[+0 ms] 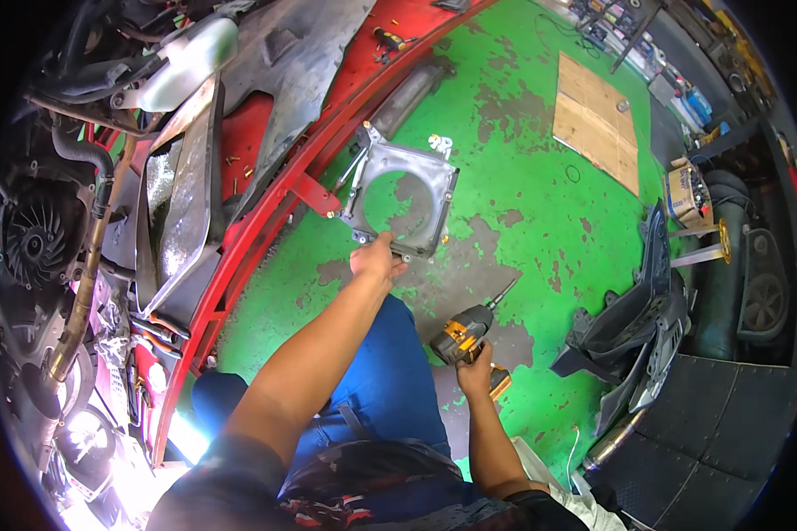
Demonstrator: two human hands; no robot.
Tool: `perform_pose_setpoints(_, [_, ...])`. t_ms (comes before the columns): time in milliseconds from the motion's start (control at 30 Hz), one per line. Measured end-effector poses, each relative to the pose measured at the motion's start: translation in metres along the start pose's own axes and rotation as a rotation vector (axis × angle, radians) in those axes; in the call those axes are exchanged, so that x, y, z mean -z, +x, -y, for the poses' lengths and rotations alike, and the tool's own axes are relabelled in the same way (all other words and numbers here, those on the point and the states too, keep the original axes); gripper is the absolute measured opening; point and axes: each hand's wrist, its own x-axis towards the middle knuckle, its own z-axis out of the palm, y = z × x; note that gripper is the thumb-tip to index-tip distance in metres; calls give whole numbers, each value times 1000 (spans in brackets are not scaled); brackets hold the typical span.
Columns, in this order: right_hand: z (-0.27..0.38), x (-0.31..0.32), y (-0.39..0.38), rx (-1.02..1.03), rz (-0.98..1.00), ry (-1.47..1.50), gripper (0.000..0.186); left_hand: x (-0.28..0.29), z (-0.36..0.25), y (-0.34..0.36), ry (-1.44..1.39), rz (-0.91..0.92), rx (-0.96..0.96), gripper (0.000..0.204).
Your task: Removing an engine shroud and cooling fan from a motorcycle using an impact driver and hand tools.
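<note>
One outstretched left hand [376,258] grips a gray frame [405,159] while the right hand [475,372] clasps a drill [460,334].

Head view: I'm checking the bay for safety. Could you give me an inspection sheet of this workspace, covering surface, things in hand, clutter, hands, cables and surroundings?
Surface: green floor, paint worn away in grey patches.
Things in hand: square metal frame with a round opening; black-and-yellow power drill, long bit fitted.
Clutter: cardboard sheet on the floor; dark plastic parts piled at right.
Hands: left hand grips the frame's near edge; right hand grips the drill.
Cables: thin white cord near the right forearm; its use cannot be told.
Surroundings: red rail and finned black fan at left.
</note>
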Motion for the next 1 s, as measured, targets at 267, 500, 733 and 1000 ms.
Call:
perform_pose_setpoints(267, [-34,-68,44,-107,-126,-113,56,13,-8,-19,105,26,-48,32])
perform_pose_setpoints(500, [-47,-85,69,-241,-165,-150,65,12,-3,-10,115,56,-64,30])
perform_pose_setpoints(733, [-39,-66,88,-396,43,-447,65,9,11,5,133,33,-34,31])
perform_pose_setpoints(1000, [126,10,188,-156,73,343,50,-12,37,33,256,-126,-73,30])
